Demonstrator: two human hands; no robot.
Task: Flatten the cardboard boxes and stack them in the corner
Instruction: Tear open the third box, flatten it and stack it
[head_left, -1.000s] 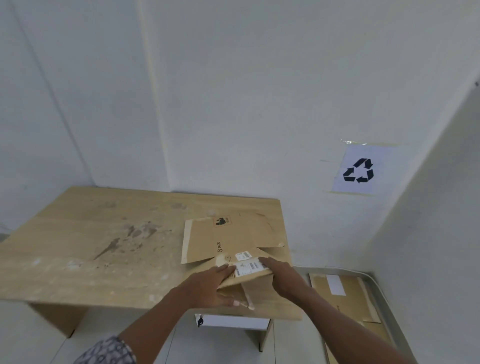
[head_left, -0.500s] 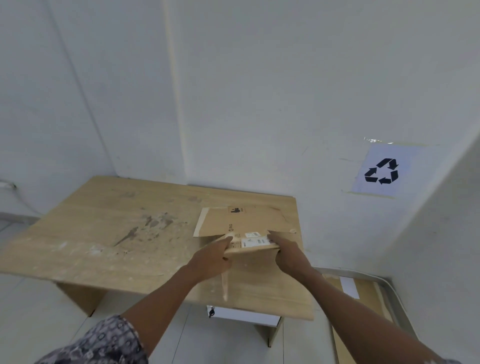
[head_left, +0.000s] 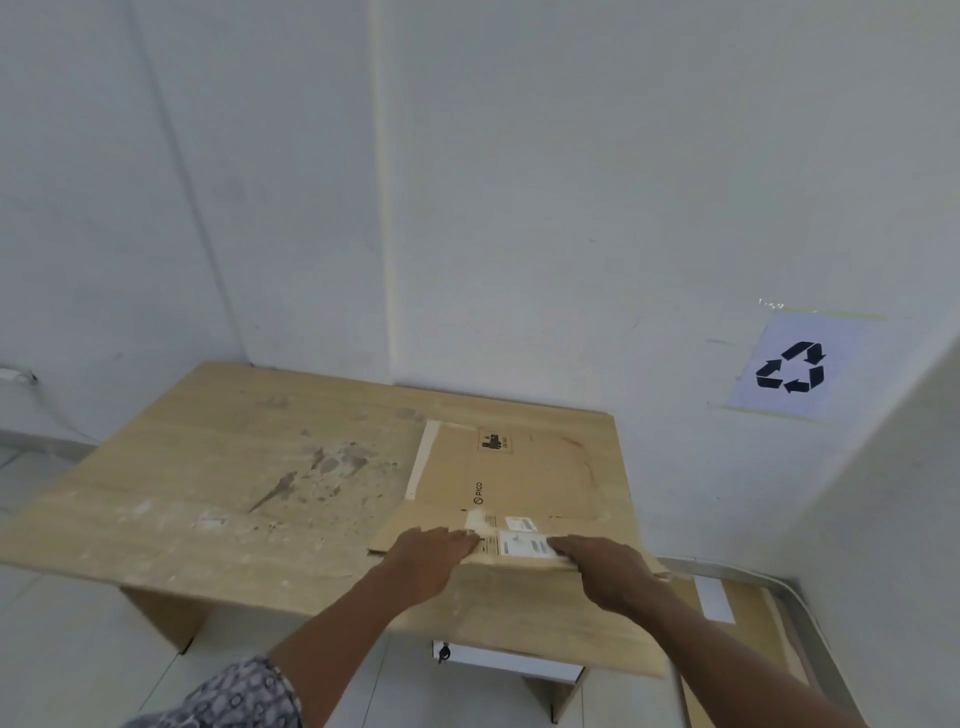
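Observation:
A brown cardboard box (head_left: 511, 475) with white labels lies nearly flat on the right part of the wooden table (head_left: 234, 493). My left hand (head_left: 428, 558) presses with straight fingers on its near flap, left of the labels. My right hand (head_left: 605, 566) presses on the same flap to the right of the labels. Both palms face down. On the floor in the right corner lies flattened cardboard (head_left: 743, 623) with a white label.
White walls close the table in behind and at the right. A paper sign with a recycling symbol (head_left: 792, 366) is taped to the wall above the floor corner. A white drawer unit (head_left: 506, 662) sits under the table. A metal strip (head_left: 802, 613) borders the floor cardboard.
The near flap, raised and folded under my hands a second ago, now lies pressed down almost flat on the table. Both hands moved forward and down with it.

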